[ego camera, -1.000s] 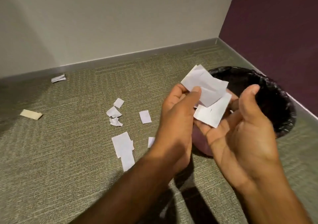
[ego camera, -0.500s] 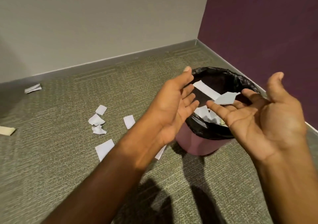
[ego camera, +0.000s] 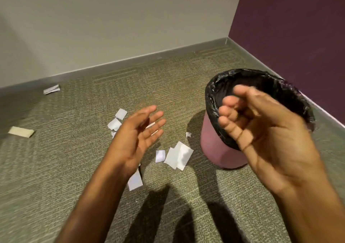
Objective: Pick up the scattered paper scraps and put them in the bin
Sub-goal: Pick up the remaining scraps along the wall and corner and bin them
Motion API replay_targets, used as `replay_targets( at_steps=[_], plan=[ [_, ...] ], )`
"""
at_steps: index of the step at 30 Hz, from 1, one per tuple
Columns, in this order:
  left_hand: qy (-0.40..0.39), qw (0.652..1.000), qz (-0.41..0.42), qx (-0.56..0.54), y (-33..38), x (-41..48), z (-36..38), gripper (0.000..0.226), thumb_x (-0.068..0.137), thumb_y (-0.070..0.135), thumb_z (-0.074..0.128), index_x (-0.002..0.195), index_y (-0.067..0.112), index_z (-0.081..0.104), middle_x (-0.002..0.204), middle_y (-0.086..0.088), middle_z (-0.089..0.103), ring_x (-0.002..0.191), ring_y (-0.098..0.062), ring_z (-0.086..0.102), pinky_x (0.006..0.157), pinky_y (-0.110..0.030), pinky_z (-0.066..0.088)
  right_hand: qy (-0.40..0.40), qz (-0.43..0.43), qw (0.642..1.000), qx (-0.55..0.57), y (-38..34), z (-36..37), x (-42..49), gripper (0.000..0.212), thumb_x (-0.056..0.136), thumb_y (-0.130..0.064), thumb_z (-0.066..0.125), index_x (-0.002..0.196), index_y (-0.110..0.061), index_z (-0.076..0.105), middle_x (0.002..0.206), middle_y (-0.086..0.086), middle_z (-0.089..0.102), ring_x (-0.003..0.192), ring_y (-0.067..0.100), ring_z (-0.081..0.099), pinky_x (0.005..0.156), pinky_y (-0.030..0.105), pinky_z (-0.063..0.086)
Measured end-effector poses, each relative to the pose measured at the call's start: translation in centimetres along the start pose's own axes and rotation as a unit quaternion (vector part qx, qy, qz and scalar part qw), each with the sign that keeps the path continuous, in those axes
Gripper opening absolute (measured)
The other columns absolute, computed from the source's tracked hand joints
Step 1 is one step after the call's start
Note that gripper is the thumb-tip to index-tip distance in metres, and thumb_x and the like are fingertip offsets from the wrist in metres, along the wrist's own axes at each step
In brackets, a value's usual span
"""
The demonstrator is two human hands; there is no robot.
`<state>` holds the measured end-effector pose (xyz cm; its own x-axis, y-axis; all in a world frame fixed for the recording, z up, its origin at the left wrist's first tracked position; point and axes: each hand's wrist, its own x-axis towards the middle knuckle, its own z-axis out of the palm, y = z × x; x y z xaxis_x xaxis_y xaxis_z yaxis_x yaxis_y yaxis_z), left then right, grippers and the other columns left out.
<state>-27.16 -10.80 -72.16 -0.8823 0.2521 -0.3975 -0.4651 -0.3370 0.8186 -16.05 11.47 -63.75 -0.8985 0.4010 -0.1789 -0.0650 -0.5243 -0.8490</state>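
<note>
Head camera, looking down into a carpeted corner: a beige paper strip (ego camera: 21, 131) lies flat at the far left of the frame, and above it a folded scrap (ego camera: 51, 89) rests just beside the baseboard (ego camera: 130, 62) of the grey wall (ego camera: 112, 18). Toward the centre, a cluster of white scraps (ego camera: 117, 120) sits on the olive carpet (ego camera: 56, 168), partly behind the person's left hand (ego camera: 137, 140), which hovers palm inward with fingers straight and nothing in it. A rectangular scrap (ego camera: 135, 182) shows just below that wrist. To the right lie a small square scrap (ego camera: 160, 155), touching or almost touching two overlapping scraps (ego camera: 179, 155), and higher up a crumpled bit (ego camera: 188, 134), close to the foot of the bin (ego camera: 218, 149). The pink bin, fitted with a black liner (ego camera: 242, 74), stands upright right of centre near the purple wall (ego camera: 298, 27). The right hand (ego camera: 265, 130), motion-blurred, hangs in front of the bin's rim, palm up, fingers loosely curled, no paper visible in it. Dark shadows (ego camera: 158, 214) fall across the lower carpet.
</note>
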Motion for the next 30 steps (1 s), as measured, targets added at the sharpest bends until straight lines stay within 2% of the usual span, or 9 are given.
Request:
replay_targets(
  at_steps=[4, 8, 11, 13, 15, 19, 22, 25, 30],
  plan=[
    [0.134, 0.984, -0.019, 0.115, -3.9, 1.7, -6.8, 0.024, 0.107, 0.022, 0.058, 0.128, 0.023, 0.071, 0.125, 0.001, 0.079, 0.115, -0.019, 0.075, 0.103, -0.043, 0.057, -0.080, 0.075, 0.992, -0.066, 3.3, 0.7, -0.2, 0.028, 0.098, -0.016, 0.063, 0.122, -0.002, 0.070, 0.102, 0.018, 0.077, 0.085, 0.023, 0.074, 0.077, 0.031, 0.064],
    [0.243, 0.939, 0.024, 0.241, -8.3, 2.5, -12.5, 0.027, 0.100, 0.020, 0.070, 0.126, 0.027, 0.071, 0.129, -0.002, 0.074, 0.115, -0.022, 0.071, 0.092, -0.039, 0.055, -0.110, 0.137, 0.978, -0.110, 7.7, 0.0, 0.6, 0.024, 0.101, -0.012, 0.065, 0.122, -0.001, 0.071, 0.104, 0.021, 0.077, 0.088, 0.027, 0.074, 0.079, 0.034, 0.064],
    [0.246, 0.899, 0.032, 0.361, -12.0, 3.8, -16.4, 0.064, 0.082, 0.049, 0.083, 0.141, 0.033, 0.062, 0.130, 0.001, 0.073, 0.116, -0.019, 0.070, 0.103, -0.047, 0.057, -0.100, 0.176, 0.966, -0.163, 11.7, -1.3, 1.8, 0.019, 0.103, -0.011, 0.066, 0.120, -0.004, 0.071, 0.102, 0.017, 0.079, 0.087, 0.025, 0.074, 0.081, 0.037, 0.062],
    [0.245, 0.832, 0.025, 0.498, -13.2, 4.5, -17.1, 0.090, 0.072, 0.071, 0.081, 0.148, 0.031, 0.055, 0.130, -0.003, 0.071, 0.121, -0.027, 0.064, 0.106, -0.052, 0.052, -0.081, 0.199, 0.956, -0.202, 14.5, -2.4, 2.7, 0.015, 0.105, -0.008, 0.065, 0.118, -0.005, 0.071, 0.098, 0.015, 0.079, 0.084, 0.023, 0.074, 0.076, 0.033, 0.062],
    [0.244, 0.772, 0.004, 0.587, -13.3, 4.6, -16.4, 0.101, 0.072, 0.075, 0.080, 0.157, 0.034, 0.044, 0.138, -0.011, 0.059, 0.132, -0.036, 0.051, 0.106, -0.051, 0.044, -0.061, 0.216, 0.944, -0.241, 16.8, -3.4, 3.4, 0.013, 0.105, -0.005, 0.063, 0.115, -0.006, 0.071, 0.097, 0.016, 0.079, 0.082, 0.021, 0.074, 0.072, 0.031, 0.062],
    [0.226, 0.729, 0.016, 0.646, -13.6, 5.0, -15.9, 0.116, 0.068, 0.072, 0.087, 0.163, 0.034, 0.035, 0.142, -0.017, 0.045, 0.134, -0.042, 0.041, 0.099, -0.054, 0.047, -0.047, 0.231, 0.929, -0.286, 20.4, -5.1, 4.1, 0.013, 0.104, -0.001, 0.062, 0.109, -0.005, 0.072, 0.094, 0.014, 0.078, 0.078, 0.020, 0.071, 0.070, 0.032, 0.059],
    [0.216, 0.720, 0.021, 0.659, -14.0, 6.2, -17.4, 0.116, 0.062, 0.074, 0.088, 0.158, 0.026, 0.043, 0.133, -0.017, 0.049, 0.128, -0.042, 0.045, 0.095, -0.051, 0.046, -0.054, 0.234, 0.924, -0.297, 22.5, -6.0, 4.6, 0.011, 0.103, -0.001, 0.063, 0.108, -0.005, 0.072, 0.091, 0.012, 0.076, 0.074, 0.018, 0.069, 0.068, 0.031, 0.058],
    [0.211, 0.731, 0.027, 0.648, -14.3, 7.3, -19.0, 0.101, 0.058, 0.072, 0.089, 0.139, 0.023, 0.054, 0.123, -0.010, 0.061, 0.120, -0.037, 0.053, 0.086, -0.040, 0.036, -0.071, 0.225, 0.919, -0.317, 24.3, -6.3, 4.9, 0.011, 0.102, -0.002, 0.063, 0.106, -0.006, 0.072, 0.092, 0.019, 0.075, 0.074, 0.019, 0.069, 0.067, 0.033, 0.057],
    [0.225, 0.792, 0.061, 0.564, -14.3, 7.4, -20.2, 0.072, 0.076, 0.037, 0.093, 0.134, 0.030, 0.051, 0.113, -0.006, 0.071, 0.109, -0.036, 0.060, 0.086, -0.041, 0.043, -0.102, 0.186, 0.892, -0.400, 27.0, -6.0, 5.5, 0.017, 0.098, -0.010, 0.064, 0.095, -0.023, 0.075, 0.092, 0.015, 0.077, 0.079, 0.026, 0.072, 0.072, 0.039, 0.055]
  ],
)
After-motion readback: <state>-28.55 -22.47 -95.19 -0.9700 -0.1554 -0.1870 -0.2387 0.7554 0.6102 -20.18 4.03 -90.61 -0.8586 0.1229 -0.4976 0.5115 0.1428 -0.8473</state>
